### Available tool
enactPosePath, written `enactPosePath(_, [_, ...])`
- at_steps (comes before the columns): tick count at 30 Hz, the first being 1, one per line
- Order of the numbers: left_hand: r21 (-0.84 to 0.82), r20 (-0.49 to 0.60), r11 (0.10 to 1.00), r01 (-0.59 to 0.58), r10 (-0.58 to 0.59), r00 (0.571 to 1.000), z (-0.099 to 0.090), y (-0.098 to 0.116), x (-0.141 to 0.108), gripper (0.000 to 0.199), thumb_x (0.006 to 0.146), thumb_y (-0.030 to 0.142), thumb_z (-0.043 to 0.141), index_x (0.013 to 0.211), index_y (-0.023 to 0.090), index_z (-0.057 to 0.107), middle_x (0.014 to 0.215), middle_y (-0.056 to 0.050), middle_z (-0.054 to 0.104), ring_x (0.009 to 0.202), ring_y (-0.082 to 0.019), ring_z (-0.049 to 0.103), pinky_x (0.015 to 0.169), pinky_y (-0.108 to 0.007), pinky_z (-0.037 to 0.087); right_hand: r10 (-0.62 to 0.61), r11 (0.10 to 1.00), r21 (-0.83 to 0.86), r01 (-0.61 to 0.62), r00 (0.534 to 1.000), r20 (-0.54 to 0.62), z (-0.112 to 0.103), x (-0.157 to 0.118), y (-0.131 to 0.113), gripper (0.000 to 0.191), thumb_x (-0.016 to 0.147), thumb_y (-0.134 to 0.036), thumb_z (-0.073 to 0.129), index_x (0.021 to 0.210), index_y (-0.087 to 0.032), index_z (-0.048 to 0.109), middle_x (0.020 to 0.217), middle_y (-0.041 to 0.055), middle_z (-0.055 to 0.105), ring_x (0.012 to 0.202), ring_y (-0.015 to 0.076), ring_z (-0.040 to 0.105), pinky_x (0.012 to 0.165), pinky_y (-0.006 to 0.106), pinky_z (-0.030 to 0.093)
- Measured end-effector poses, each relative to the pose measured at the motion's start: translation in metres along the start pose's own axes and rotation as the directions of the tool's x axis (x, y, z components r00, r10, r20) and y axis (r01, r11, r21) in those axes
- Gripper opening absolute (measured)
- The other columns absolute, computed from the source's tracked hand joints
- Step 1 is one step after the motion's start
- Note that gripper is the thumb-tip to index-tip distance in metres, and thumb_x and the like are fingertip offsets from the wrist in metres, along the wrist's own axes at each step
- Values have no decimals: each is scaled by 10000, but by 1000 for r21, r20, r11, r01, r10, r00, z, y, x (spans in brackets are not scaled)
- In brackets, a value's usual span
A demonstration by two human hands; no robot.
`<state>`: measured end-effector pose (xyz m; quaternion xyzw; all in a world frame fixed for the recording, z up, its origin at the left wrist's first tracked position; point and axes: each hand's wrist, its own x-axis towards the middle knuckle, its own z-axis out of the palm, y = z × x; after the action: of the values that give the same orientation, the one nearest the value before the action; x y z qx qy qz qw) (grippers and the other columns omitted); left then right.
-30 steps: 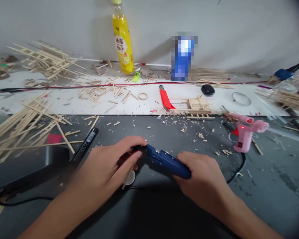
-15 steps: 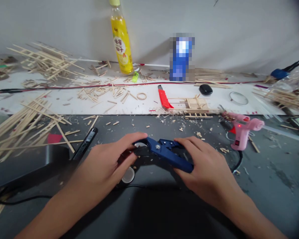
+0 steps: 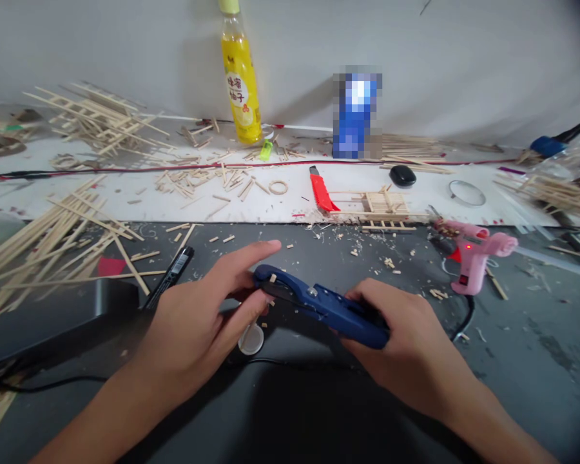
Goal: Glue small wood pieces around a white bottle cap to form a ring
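Observation:
My right hand [image 3: 406, 345] grips the handles of a blue cutter [image 3: 319, 304] low over the dark mat [image 3: 319, 399]. The cutter's jaw points left and sits closed on a thin wooden stick [image 3: 269, 283]. My left hand [image 3: 200, 322] pinches that stick at the jaw, index finger stretched out over the blade. A short offcut lies just below the jaw. A small white round cap [image 3: 250, 339] lies under my left fingers.
A pink glue gun [image 3: 473, 258] with a lit red lamp rests at the right, its cord trailing toward me. A red utility knife [image 3: 321, 190] and a small stick frame [image 3: 384, 209] lie on the white board. Loose sticks [image 3: 53, 232] pile at left beside a black marker [image 3: 171, 277]. A yellow bottle [image 3: 241, 77] stands by the wall.
The cutter's handles opened half a second ago and are squeezed together again now. My left index finger has straightened over the jaw, and a small cut piece has dropped below it.

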<state>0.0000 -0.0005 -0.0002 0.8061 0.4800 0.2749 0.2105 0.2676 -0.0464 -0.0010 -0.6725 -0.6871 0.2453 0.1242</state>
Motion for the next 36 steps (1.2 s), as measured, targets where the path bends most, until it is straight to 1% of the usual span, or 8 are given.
enactPosePath(3, [-138, 77, 990, 41, -31, 997, -1, 2, 1, 402, 1046, 324, 643, 1436, 396, 580, 910, 93, 844, 760, -105, 821, 619, -87, 573, 13, 1000, 13, -13, 1000, -17, 1, 0, 1, 119, 732, -243, 676, 847, -269, 668, 778, -22, 720, 696, 215, 641, 624, 318, 403])
enactPosePath(8, [-225, 120, 966, 124, -99, 988, 0, 4, 1, 286, 1050, 323, 620, 1318, 410, 671, 883, 109, 851, 771, -138, 831, 684, -144, 625, -32, 998, 47, 34, 999, -43, 6, -1, 2, 143, 768, -253, 687, 911, -257, 680, 825, -10, 745, 692, 208, 656, 633, 316, 420])
enactPosePath(12, [-243, 113, 954, 176, -153, 982, 3, 6, -1, 250, 1049, 336, 623, 1286, 397, 673, 897, 123, 851, 787, -145, 838, 710, -151, 630, -72, 994, 74, 76, 996, -55, 12, -4, 2, 131, 806, -252, 681, 936, -254, 662, 843, -12, 743, 724, 213, 669, 657, 320, 431])
enactPosePath(16, [-266, 98, 947, 178, -157, 983, 5, 6, -3, 246, 1045, 311, 633, 1262, 425, 655, 905, 155, 845, 780, -99, 830, 698, -98, 599, -130, 989, 65, 134, 989, -66, 16, -5, 3, 136, 839, -263, 686, 969, -253, 650, 884, -5, 734, 759, 219, 671, 688, 330, 440])
enactPosePath(20, [-246, 104, 953, 177, -155, 982, 6, 4, -4, 277, 1052, 278, 628, 1265, 455, 632, 897, 179, 838, 781, -68, 820, 711, -73, 572, -144, 987, 52, 149, 985, -89, 18, -7, 4, 96, 850, -264, 683, 930, -250, 632, 830, -11, 711, 707, 207, 648, 655, 323, 419])
enactPosePath(26, [-235, 114, 957, 170, -146, 983, 7, 4, -3, 216, 1050, 312, 630, 1230, 431, 644, 875, 160, 834, 756, -113, 817, 683, -132, 582, -176, 984, 12, 178, 979, -104, 19, -7, 5, 114, 840, -258, 690, 936, -244, 629, 846, 1, 719, 730, 218, 669, 658, 324, 427])
enactPosePath(30, [-255, 115, 948, 190, -165, 980, 9, 3, -2, 233, 1046, 287, 638, 1221, 441, 642, 869, 172, 830, 758, -96, 814, 697, -117, 567, -191, 981, -7, 192, 975, -114, 18, -6, 4, 98, 886, -290, 680, 956, -246, 627, 864, 15, 731, 741, 225, 683, 662, 323, 436])
enactPosePath(36, [-320, 142, 923, 213, -175, 974, 12, 2, -2, 197, 1052, 293, 626, 1228, 375, 656, 868, 123, 839, 759, -119, 821, 703, -141, 594, -179, 984, -25, 177, 979, -103, 20, -6, 5, 89, 845, -268, 670, 917, -242, 625, 830, 12, 723, 704, 217, 664, 643, 317, 408])
